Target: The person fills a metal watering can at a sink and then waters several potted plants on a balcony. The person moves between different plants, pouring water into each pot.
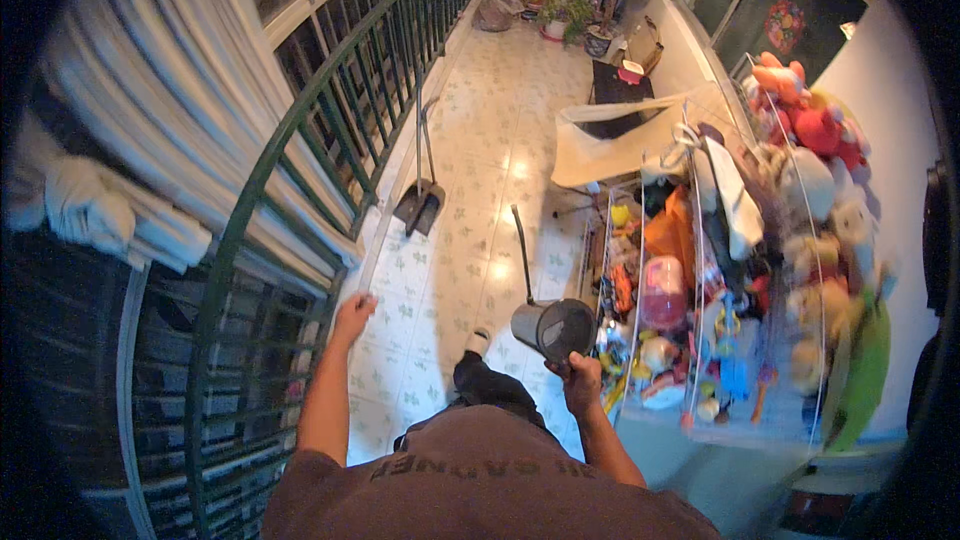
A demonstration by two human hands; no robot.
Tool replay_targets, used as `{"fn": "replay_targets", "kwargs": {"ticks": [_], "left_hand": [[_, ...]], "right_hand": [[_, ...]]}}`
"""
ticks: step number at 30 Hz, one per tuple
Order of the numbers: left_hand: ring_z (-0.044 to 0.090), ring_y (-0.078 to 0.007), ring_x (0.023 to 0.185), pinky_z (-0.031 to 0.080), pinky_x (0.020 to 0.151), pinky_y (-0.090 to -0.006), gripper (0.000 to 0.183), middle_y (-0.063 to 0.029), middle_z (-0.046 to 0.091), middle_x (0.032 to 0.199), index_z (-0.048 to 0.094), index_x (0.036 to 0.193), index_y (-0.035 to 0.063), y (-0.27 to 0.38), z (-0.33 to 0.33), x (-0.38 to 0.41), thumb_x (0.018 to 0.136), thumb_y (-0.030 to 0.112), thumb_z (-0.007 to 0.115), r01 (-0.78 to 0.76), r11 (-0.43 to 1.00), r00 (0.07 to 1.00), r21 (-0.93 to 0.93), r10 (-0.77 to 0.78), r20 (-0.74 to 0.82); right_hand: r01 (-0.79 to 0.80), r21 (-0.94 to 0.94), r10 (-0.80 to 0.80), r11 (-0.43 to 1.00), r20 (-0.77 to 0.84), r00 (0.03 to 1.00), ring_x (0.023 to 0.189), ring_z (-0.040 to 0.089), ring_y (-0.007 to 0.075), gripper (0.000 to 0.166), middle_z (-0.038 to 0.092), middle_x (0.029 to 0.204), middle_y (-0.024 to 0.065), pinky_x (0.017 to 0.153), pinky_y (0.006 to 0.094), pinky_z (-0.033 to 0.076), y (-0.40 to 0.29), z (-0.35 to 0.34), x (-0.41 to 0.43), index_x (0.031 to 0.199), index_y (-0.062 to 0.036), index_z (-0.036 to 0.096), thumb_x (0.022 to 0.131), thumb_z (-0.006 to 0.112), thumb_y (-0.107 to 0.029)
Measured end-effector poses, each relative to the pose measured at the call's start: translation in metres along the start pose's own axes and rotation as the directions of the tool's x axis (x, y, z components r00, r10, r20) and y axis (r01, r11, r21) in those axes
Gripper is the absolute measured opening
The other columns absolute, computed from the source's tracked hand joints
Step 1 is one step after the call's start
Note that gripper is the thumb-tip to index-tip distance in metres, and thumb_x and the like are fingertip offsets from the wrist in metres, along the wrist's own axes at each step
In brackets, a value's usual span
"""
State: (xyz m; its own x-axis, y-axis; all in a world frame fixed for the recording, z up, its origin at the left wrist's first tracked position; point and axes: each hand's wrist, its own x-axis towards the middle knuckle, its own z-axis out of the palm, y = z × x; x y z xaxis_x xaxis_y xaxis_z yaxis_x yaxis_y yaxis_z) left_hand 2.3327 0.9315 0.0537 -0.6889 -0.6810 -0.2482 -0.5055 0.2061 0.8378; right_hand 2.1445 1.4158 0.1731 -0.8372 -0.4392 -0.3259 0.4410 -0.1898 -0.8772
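A grey watering can (529, 326) with a wide round mouth and a long thin spout hangs in front of me on the right. My right hand (583, 381) grips it at the rim side nearest me. The spout points away, over the tiled floor. Inside, the can looks dark with a paler patch; I cannot tell whether it holds water. My left hand (354, 319) is held out beside the green metal railing (259, 187), with its fingers bent. Nothing shows in it, and whether its fingers are apart is unclear.
A long-handled dustpan (421, 204) stands by the railing's foot. To my right is a wire rack (699, 300) full of toys, with plush toys (814, 180) beyond. A cream cloth sling (622, 150) juts over the tiled floor (487, 127). Potted plants (564, 4) stand at the far end.
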Motion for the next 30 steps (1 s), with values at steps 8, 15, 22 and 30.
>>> {"fn": "replay_targets", "kwargs": {"ticks": [8,15,22,30], "left_hand": [[0.065,-0.0196,0.070,0.050,0.059,-0.0354,0.037,-0.0076,0.069,0.080,0.071,0.098,0.0033,-0.164,0.017,-0.042,0.091,0.039,0.066,0.657,0.697,0.710,0.289,-0.700,0.074],[0.067,-0.0221,0.078,0.052,0.067,-0.0397,0.031,-0.0092,0.071,0.088,0.072,0.103,0.0050,-0.123,0.102,-0.015,0.088,0.032,0.068,0.816,0.505,0.438,0.281,-0.858,0.269],[0.069,-0.0246,0.085,0.054,0.074,-0.0439,0.029,-0.0107,0.073,0.096,0.073,0.107,0.0067,-0.102,0.169,0.218,0.085,0.025,0.071,0.616,0.742,0.611,0.267,-0.663,0.432],[0.068,-0.0325,0.098,0.053,0.085,-0.0413,0.025,-0.0128,0.072,0.111,0.073,0.108,0.0069,0.042,0.209,0.496,0.086,0.014,0.065,0.335,0.921,0.728,0.197,-0.386,0.567]], "right_hand": [[-0.021,0.059,0.023,0.998,-0.029,0.999,0.065,0.062,0.0172,0.027,0.062,0.070,0.0013,0.083,0.0470,0.058,-0.073,0.047,0.213,0.080,-0.0067,0.064,0.087,0.067,-0.032],[0.032,0.037,-0.029,0.999,-0.071,0.997,0.071,0.062,0.0180,0.027,0.059,0.071,0.0000,0.087,0.0486,0.055,-0.152,0.071,0.404,0.081,-0.0077,0.063,0.087,0.067,-0.034],[0.051,0.126,-0.036,0.991,-0.119,0.992,0.087,0.066,0.0211,0.042,0.071,0.105,0.0049,0.090,0.0480,0.053,-0.211,0.066,0.581,0.112,-0.0027,0.066,0.087,0.066,-0.037],[0.049,0.095,-0.030,0.994,-0.192,0.981,0.080,0.066,0.0215,0.034,0.069,0.083,0.0040,0.092,0.0516,0.052,-0.292,0.076,0.794,0.095,-0.0047,0.067,0.088,0.063,-0.038]]}}
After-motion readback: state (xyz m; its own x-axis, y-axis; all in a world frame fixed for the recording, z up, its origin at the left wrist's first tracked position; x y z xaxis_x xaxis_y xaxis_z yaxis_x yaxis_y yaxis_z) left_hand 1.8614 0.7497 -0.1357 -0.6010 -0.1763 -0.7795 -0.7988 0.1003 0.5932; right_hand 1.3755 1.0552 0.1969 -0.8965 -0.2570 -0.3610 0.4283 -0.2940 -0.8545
